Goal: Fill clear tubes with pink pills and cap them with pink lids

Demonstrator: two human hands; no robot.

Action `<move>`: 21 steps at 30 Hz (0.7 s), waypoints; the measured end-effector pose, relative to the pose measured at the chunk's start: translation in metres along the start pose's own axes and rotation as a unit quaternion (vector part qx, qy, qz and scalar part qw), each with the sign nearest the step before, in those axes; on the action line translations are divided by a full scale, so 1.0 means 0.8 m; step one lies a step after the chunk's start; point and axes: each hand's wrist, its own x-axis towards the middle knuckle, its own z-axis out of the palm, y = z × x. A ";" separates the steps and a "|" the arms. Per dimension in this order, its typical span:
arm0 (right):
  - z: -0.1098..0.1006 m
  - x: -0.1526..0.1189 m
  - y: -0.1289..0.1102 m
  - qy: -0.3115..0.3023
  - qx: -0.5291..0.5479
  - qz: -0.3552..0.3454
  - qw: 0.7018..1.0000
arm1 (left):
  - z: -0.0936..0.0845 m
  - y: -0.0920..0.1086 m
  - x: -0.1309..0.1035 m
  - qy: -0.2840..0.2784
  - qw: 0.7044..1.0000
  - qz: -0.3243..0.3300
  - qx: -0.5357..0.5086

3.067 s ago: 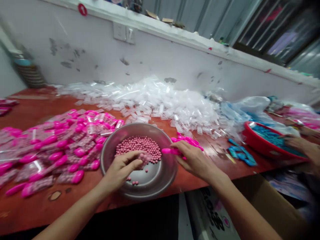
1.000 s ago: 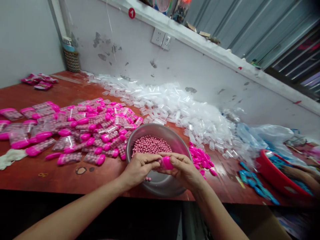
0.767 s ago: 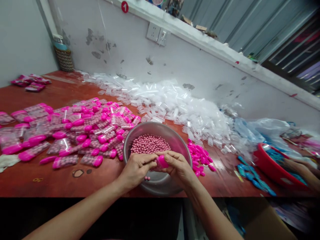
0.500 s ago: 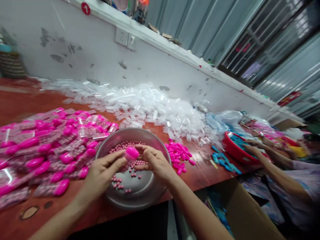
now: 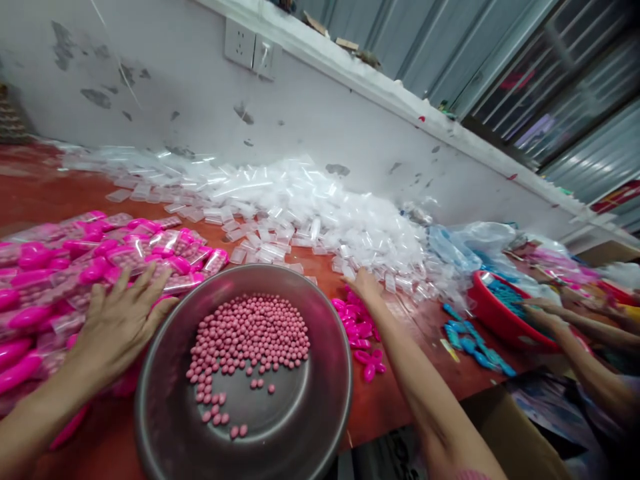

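Observation:
My left hand (image 5: 123, 323) lies with fingers spread over a pile of clear tubes filled with pink beads and topped with bright pink caps (image 5: 33, 317). Beside it, a round metal bowl (image 5: 320, 407) holds many small pink beads (image 5: 250, 327). My right hand (image 5: 366, 288) reaches past the bowl to the near edge of a heap of clear plastic tubes (image 5: 300, 193). Its fingers are mostly hidden and blurred, so any grip is unclear. Loose bright pink caps (image 5: 353, 320) lie just below that hand, at the bowl's right.
A co-worker's hands (image 5: 547, 317) are in a red basin (image 5: 493, 313) of blue pieces at the right. Blue pieces (image 5: 470, 343) lie on the red-brown table (image 5: 380, 400). Behind stands a white wall (image 5: 175, 80) with a socket (image 5: 247, 50); a cardboard box (image 5: 510, 433) is below.
My hands have parted from above the bowl, where the left held a pink-capped tube. The left has moved onto the filled pile, the right to the clear tubes. The view has shifted closer.

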 end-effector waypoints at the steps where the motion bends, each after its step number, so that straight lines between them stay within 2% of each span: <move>1: 0.005 0.005 -0.001 0.000 -0.017 0.007 1.000 | 0.006 -0.001 0.000 -0.018 1.000 0.002 0.020; 4: 0.008 0.008 -0.002 0.001 -0.039 -0.004 0.999 | 0.013 -0.010 -0.001 -0.025 0.999 -0.013 0.030; 7: -0.009 -0.006 -0.002 0.010 -0.022 -0.075 0.997 | 0.000 -0.010 -0.001 0.051 0.998 -0.024 -0.028; 10: -0.043 -0.045 -0.009 0.013 0.020 -0.169 0.985 | -0.027 0.018 -0.001 0.152 0.984 0.018 -0.091; 12: -0.070 -0.085 -0.021 -0.001 0.081 -0.252 0.964 | -0.044 0.052 -0.002 0.169 0.974 0.092 -0.119; 14: -0.094 -0.134 -0.039 -0.046 0.164 -0.357 0.918 | -0.053 0.091 -0.005 0.160 0.959 0.186 -0.139; 16: -0.111 -0.184 -0.058 -0.121 0.212 -0.429 0.870 | -0.055 0.128 -0.010 0.115 0.956 0.234 -0.135; 19: -0.119 -0.242 -0.080 -0.220 0.285 -0.439 0.823 | -0.051 0.167 -0.022 0.025 0.950 0.278 -0.140; 21: -0.115 -0.264 -0.085 -0.250 0.353 -0.412 0.802 | -0.048 0.177 -0.033 -0.036 0.947 0.278 -0.156</move>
